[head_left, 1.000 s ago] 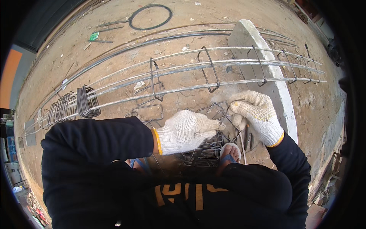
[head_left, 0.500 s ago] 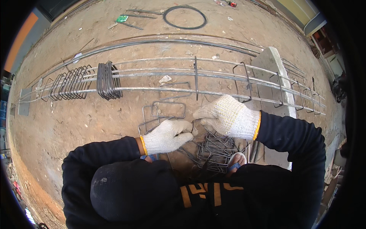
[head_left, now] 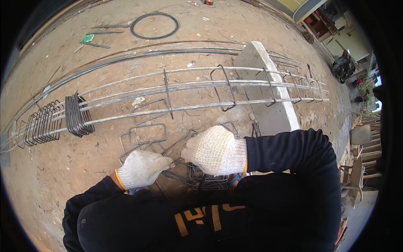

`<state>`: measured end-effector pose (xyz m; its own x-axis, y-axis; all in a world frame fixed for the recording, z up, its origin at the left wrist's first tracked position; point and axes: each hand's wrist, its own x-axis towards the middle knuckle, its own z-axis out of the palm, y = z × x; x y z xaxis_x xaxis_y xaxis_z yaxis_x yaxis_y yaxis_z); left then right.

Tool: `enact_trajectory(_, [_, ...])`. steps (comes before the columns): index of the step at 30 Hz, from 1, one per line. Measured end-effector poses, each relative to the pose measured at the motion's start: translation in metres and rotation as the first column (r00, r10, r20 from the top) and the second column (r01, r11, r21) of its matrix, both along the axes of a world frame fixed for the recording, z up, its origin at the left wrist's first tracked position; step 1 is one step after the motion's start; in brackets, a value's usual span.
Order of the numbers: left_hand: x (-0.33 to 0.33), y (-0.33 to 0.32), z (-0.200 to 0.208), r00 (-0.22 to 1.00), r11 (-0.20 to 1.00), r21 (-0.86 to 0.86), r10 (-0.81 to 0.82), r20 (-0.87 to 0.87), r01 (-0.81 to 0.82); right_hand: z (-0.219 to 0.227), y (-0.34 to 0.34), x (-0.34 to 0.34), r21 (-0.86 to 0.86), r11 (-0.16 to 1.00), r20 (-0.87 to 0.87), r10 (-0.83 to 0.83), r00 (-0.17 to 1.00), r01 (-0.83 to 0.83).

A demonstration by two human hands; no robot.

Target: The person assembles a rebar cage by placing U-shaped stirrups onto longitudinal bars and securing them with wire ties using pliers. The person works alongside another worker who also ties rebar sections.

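Observation:
My left hand (head_left: 143, 168), in a white knitted glove with an orange cuff, has thumb and fingers pinched together; what is between them is too small to make out. Close to its right, my gloved right hand (head_left: 213, 151) is curled closed, knuckles up, its fingertips and anything in them hidden. Under and around the right hand lies a heap of bent steel stirrups (head_left: 210, 183). More rectangular stirrups (head_left: 152, 132) lie on the dirt beyond my left hand. Ahead of both hands runs a rebar cage (head_left: 201, 87) of long bars with stirrups hung on them.
A concrete block (head_left: 277, 96) props the cage at right. A tight bundle of stirrups (head_left: 77, 115) and a looser row (head_left: 42, 122) hang on the bars at left. Farther off lie long bars (head_left: 138, 55), a wire coil (head_left: 131, 28) and a green packet (head_left: 87, 38).
The view has swung rightward, so the cage and ground appear farther left. Both hands remain close together; the right one has turned knuckles up, and the dark thin piece between them no longer shows.

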<state>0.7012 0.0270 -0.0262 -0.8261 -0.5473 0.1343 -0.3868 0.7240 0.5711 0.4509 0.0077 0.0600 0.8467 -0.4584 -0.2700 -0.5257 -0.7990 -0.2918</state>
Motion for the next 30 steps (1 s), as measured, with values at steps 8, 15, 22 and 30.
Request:
enact_trajectory(8, [-0.012,0.013,-0.027,0.952,0.956,-0.041,0.284,-0.116,-0.290,-0.013,-0.025,-0.008,-0.076,0.990,0.200,-0.100,0.975,0.117])
enact_trajectory(15, [-0.009,0.016,-0.071,0.572,0.477,0.744,0.805,-0.157,-0.468,0.042,-0.094,0.008,-0.232,0.879,0.293,-0.346,0.891,0.418])
enact_trajectory(22, [-0.013,-0.006,-0.089,0.432,0.152,0.926,0.902,0.013,-0.346,0.017,-0.107,-0.003,-0.206,0.907,0.100,-0.354,0.930,0.367])
enact_trajectory(30, [-0.039,-0.055,-0.064,0.473,0.296,0.899,0.873,-0.119,-0.322,-0.010,-0.120,0.015,-0.447,0.891,0.246,0.034,0.969,0.082])
